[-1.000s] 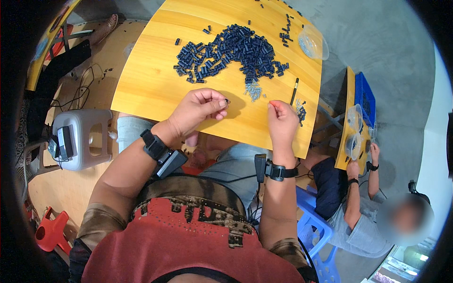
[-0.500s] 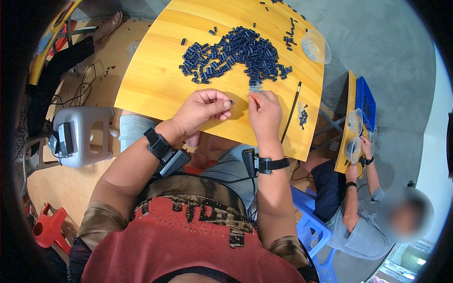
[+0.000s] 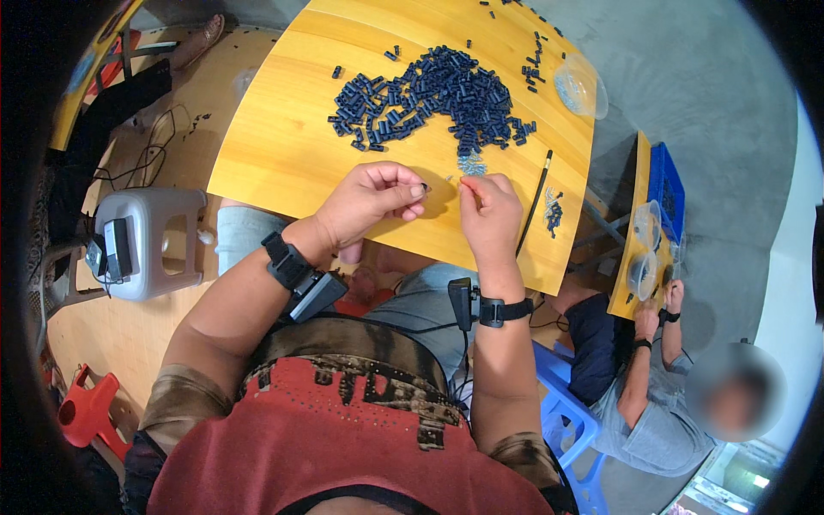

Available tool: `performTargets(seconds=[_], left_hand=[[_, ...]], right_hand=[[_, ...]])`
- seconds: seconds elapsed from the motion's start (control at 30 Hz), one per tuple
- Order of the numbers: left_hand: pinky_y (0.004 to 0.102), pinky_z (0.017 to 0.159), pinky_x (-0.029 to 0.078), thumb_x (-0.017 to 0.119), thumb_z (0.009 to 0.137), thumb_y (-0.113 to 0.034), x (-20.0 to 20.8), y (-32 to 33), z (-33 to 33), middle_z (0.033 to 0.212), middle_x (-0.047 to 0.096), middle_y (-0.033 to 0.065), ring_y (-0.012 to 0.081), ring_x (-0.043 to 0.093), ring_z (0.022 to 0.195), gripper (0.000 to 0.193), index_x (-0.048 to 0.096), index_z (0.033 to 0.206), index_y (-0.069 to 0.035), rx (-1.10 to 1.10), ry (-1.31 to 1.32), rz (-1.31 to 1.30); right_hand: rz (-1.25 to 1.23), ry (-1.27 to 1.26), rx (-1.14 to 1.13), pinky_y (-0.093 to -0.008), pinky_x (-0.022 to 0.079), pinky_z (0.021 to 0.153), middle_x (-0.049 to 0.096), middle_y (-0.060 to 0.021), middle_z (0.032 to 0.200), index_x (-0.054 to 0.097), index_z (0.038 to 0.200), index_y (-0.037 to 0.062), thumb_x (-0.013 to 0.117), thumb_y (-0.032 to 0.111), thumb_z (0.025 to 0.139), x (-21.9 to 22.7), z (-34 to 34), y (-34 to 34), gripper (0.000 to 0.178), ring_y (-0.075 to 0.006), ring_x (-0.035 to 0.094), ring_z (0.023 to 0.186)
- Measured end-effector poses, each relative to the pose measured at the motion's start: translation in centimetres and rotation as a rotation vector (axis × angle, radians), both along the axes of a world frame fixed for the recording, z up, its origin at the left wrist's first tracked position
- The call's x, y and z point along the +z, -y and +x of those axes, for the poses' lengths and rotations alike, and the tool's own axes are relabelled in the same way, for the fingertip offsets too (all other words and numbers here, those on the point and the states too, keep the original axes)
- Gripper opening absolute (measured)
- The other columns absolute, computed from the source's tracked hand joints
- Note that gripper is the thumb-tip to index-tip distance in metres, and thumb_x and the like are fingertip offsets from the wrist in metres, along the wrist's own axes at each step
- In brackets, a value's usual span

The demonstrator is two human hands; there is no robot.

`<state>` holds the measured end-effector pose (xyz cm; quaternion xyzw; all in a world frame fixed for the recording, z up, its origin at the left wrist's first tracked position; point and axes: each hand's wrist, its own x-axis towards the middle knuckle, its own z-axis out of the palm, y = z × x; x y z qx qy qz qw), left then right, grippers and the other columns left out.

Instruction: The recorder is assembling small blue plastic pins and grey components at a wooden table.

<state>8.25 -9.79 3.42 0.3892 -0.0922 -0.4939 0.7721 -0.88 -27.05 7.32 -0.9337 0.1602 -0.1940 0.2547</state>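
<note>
Between the thumb and forefinger of my left hand (image 3: 373, 202) is a small black plastic part (image 3: 425, 187), mostly covered by the fingertips. My right hand (image 3: 491, 219) is closed in a pinch at the near side of a little pile of small silver screws (image 3: 471, 165). What its fingertips hold, if anything, is too small to make out. Both hands hover over the near edge of the yellow table (image 3: 283, 163), a short gap apart. Beyond them spreads a large heap of black plastic parts (image 3: 463, 90), just behind the screws.
Right of my right hand lie a thin black stick (image 3: 536, 202) and a small cluster of screws and dark parts (image 3: 554, 215). A clear plastic bowl (image 3: 580, 86) stands at the far right edge. A co-worker (image 3: 644, 412) sits at another table; a grey stool (image 3: 150, 245) is at left.
My right hand has drawn slightly back and right, uncovering more of the screw pile. My left hand stays nearly in place with the black part. The co-worker's hands have moved nearer their table's edge.
</note>
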Motion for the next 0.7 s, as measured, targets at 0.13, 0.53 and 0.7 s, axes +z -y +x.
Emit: performTargets(seconds=[0.13, 0.53, 0.7], left_hand=[[0.0240, 0.070, 0.051, 0.059, 0.089, -0.010, 0.2, 0.0, 0.0, 0.090, 0.063, 0.0067, 0.0120, 0.061, 0.078, 0.013, 0.060, 0.097, 0.000, 0.004, -0.002, 0.007], [0.0244, 0.071, 0.051, 0.059, 0.089, -0.011, 0.1, 0.0, -0.2, 0.089, 0.063, 0.0054, 0.0118, 0.061, 0.078, 0.013, 0.060, 0.098, 0.000, 0.003, 0.035, 0.025], [0.0238, 0.071, 0.050, 0.059, 0.089, -0.011, 0.5, 0.1, -0.3, 0.087, 0.062, 0.0042, 0.0108, 0.060, 0.077, 0.014, 0.059, 0.097, 0.000, -0.010, 0.122, 0.052]], right_hand=[[-0.016, -0.001, 0.051, -0.0357, 0.046, 0.064, 0.056, -0.0109, 0.074, 0.067, 0.083, 0.0043, 0.065, 0.006, 0.074, 0.1, 0.5, 0.1, 0.010, -0.0282, 0.057, 0.071], [-0.117, -0.007, 0.180, -0.0391, 0.046, 0.067, 0.055, -0.0112, 0.076, 0.063, 0.077, 0.0025, 0.065, 0.005, 0.073, -0.3, 1.6, 0.2, 0.005, -0.0303, 0.055, 0.077], [-0.166, -0.015, 0.185, -0.0401, 0.046, 0.067, 0.055, -0.0115, 0.079, 0.060, 0.076, 0.0023, 0.064, 0.005, 0.073, 0.1, 1.5, -0.1, 0.006, -0.0310, 0.055, 0.078]])
